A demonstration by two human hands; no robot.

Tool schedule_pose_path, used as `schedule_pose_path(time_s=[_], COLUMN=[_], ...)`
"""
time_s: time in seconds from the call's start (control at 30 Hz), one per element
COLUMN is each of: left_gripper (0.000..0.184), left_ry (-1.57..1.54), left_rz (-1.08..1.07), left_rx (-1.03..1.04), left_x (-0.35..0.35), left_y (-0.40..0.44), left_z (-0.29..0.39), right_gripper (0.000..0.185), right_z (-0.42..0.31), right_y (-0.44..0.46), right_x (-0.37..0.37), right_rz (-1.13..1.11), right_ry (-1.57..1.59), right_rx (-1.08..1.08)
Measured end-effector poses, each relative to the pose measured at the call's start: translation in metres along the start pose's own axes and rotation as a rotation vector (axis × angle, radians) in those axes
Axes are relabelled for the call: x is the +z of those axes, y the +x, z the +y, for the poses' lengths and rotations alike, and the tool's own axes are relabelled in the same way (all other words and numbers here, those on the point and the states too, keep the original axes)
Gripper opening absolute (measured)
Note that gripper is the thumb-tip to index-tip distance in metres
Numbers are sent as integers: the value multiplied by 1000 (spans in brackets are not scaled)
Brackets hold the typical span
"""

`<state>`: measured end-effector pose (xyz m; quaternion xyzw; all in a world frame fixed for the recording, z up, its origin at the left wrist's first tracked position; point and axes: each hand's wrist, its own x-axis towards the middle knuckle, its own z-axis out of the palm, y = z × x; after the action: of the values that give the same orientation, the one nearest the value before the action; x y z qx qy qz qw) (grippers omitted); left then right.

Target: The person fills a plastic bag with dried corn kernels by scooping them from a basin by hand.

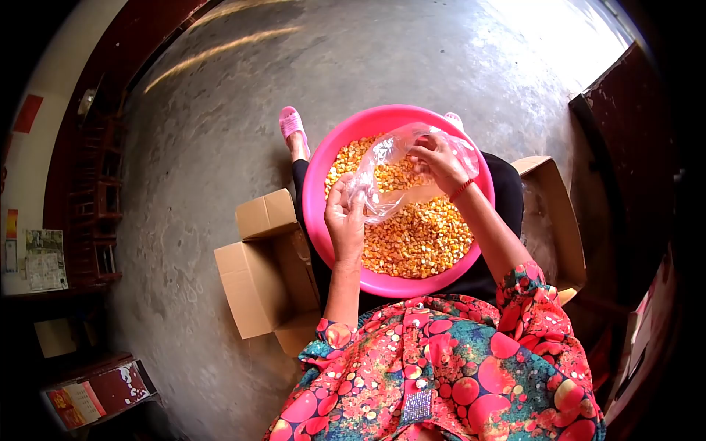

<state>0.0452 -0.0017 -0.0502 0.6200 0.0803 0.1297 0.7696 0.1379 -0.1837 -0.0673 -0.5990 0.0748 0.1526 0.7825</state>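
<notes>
A pink basin (314, 213) rests on my lap, holding a heap of loose yellow-orange corn kernels (423, 239). Above the kernels is a clear plastic bag (382, 151), spread between my two hands. My left hand (346, 217) pinches the bag's edge at the basin's left side. At the upper right, my right hand (439, 163) has its fingers closed on the bag's other side. A red band circles my right wrist. Kernels show through the bag's thin film.
An open cardboard box (257, 283) stands on the floor left of my legs. Another cardboard box (562, 220) is at my right. Dark wooden furniture (95, 198) lines the left wall. My feet in pink slippers (292, 121) show beyond the basin.
</notes>
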Motion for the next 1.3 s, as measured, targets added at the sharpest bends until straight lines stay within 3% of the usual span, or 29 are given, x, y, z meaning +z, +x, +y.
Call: schedule_pose_path(time_s=[0.03, 0.1, 0.17, 0.23, 0.3, 0.4, 0.53, 0.63, 0.67, 0.7, 0.77, 0.9, 0.97, 1.03, 1.1, 1.17, 1.3], left_gripper=[31, 34, 36, 36, 32, 26, 18, 16, 17, 18, 20, 30, 30, 30, 31, 31, 32], left_ry=[-58, -114, -216, -221, -302, -230, -109, -2, 63, 128, 208, 437, 386, 388, 366, 372, 308], left_rz=[-12, -23, -44, 8, -146, -161, -180, -225, -229, -232, -236, -285, -268, -280, -278, -277, -270], left_rx=[-44, -88, -119, -135, -265, -254, -172, -71, -36, -2, 32, 77, 109, 145, 122, 130, 73], left_x=[4, 5, 2, 3, -4, -4, 2, -1, -2, -3, -5, 0, 2, 6, 7, 6, 0], left_y=[1, 4, 11, 12, 12, 10, 6, 7, 7, 7, 9, 16, 20, 19, 18, 16, 15], left_z=[7, 11, 9, 13, 16, 11, 12, 9, 8, 8, 9, 17, 14, 20, 20, 18, 10], right_gripper=[34, 25, 18, 17, 17, 17, 30, 37, 50, 49, 45, 30, 21, 19, 17, 20, 24], right_z=[3, 7, 5, 2, -4, -16, -20, -16, -17, -27, -41, -66, -67, -31, 16, 68, 80], right_y=[-1, -4, -8, -12, -17, -27, -23, -10, -6, -5, 1, -23, -49, -71, -83, -84, -89], right_x=[-4, -12, -12, -18, -18, -11, 8, 19, 22, 29, 29, 21, 24, 36, 44, 49, 60], right_rz=[0, -122, -72, -177, -199, -362, -519, -423, -427, -343, -189, -256, -752, -969, -893, -649, -710], right_ry=[1, 204, 206, 265, 253, 91, -415, -642, -411, -216, -205, -201, -279, -490, -867, -1119, -1253], right_rx=[-1, 215, 222, 221, 222, 302, 139, -42, -137, -125, -231, -182, 67, -85, -310, -804, -643])
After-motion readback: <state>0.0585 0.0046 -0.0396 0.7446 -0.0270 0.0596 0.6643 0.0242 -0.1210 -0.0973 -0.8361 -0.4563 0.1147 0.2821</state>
